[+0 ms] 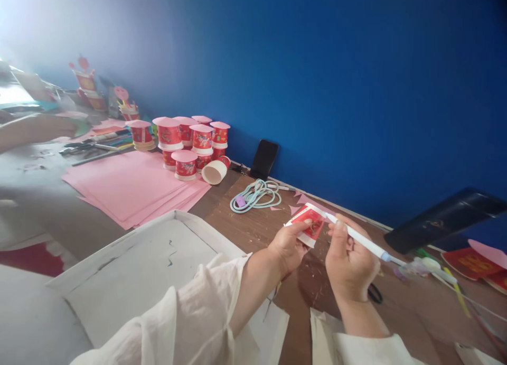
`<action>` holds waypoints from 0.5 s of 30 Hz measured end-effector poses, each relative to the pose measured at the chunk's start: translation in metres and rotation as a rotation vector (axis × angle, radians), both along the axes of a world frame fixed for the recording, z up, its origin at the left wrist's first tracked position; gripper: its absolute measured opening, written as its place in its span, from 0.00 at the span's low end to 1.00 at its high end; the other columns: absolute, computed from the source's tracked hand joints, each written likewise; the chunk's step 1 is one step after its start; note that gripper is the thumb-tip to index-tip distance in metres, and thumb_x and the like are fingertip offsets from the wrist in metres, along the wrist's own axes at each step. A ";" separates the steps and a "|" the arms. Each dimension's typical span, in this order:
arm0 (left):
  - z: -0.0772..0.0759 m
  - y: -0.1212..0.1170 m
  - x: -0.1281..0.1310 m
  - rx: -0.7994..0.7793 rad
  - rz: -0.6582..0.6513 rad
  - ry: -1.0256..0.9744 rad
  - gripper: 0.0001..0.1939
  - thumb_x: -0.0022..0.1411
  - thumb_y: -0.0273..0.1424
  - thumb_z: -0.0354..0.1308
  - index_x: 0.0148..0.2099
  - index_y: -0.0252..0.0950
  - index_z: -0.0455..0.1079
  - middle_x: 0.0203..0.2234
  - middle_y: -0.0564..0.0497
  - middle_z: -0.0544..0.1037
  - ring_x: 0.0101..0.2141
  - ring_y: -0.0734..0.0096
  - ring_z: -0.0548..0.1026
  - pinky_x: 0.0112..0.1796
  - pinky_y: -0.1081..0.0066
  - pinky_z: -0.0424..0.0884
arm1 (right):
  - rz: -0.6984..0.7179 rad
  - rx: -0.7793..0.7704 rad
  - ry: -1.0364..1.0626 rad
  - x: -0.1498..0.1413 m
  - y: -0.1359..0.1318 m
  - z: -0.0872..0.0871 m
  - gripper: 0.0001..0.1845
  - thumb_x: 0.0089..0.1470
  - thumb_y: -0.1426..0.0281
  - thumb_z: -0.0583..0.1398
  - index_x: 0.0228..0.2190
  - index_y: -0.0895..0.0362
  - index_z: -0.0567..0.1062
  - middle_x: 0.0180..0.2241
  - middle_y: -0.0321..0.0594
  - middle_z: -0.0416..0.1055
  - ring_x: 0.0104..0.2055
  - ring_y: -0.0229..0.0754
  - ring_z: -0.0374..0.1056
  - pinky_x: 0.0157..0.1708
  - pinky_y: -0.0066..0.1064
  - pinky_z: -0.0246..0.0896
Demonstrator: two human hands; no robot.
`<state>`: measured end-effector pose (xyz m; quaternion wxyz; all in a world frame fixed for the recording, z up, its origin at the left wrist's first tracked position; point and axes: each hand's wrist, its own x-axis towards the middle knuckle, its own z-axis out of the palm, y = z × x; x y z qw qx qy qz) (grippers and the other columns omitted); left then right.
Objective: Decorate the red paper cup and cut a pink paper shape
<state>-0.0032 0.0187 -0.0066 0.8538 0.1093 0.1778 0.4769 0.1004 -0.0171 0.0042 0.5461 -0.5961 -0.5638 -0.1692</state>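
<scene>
My left hand [291, 246] is closed around a small red printed paper cup [316, 221] with white edges, tilted over the brown table. A slim white pen-shaped tool [366, 242] with a light blue band near its rear end is gripped in my right hand [349, 259]. Its tip meets, or nearly meets, the end of the cup; which of these I cannot tell. Pink paper scraps [303, 198] lie just behind the cup.
Red cups with pink paper tops [169, 132] stand stacked beside pink sheets [119, 183]. A coiled pale-blue cable [255, 196], a phone [264, 159] and a black cylinder [443, 220] line the blue wall. A white tray [158, 249] sits front left. Another person's hand [47, 127] is far left.
</scene>
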 end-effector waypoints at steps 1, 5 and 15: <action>-0.001 0.000 0.001 -0.003 0.001 -0.002 0.15 0.49 0.27 0.68 0.41 0.32 0.76 0.38 0.46 0.81 0.41 0.64 0.77 0.47 0.69 0.67 | -0.007 -0.007 -0.009 0.001 0.000 0.000 0.18 0.62 0.62 0.57 0.43 0.61 0.78 0.34 0.48 0.79 0.36 0.46 0.77 0.37 0.35 0.71; -0.003 0.001 0.002 0.020 0.009 -0.020 0.14 0.49 0.26 0.67 0.41 0.31 0.76 0.37 0.45 0.80 0.40 0.64 0.77 0.47 0.68 0.67 | -0.011 -0.008 -0.067 0.000 -0.001 0.000 0.17 0.61 0.64 0.57 0.45 0.61 0.78 0.34 0.48 0.79 0.37 0.46 0.77 0.38 0.35 0.71; -0.003 0.000 0.001 0.069 0.016 0.004 0.15 0.47 0.28 0.69 0.39 0.33 0.76 0.35 0.46 0.81 0.41 0.62 0.77 0.50 0.66 0.66 | -0.015 -0.028 -0.101 -0.003 -0.001 0.004 0.18 0.62 0.62 0.56 0.42 0.62 0.79 0.33 0.48 0.79 0.37 0.46 0.76 0.38 0.35 0.70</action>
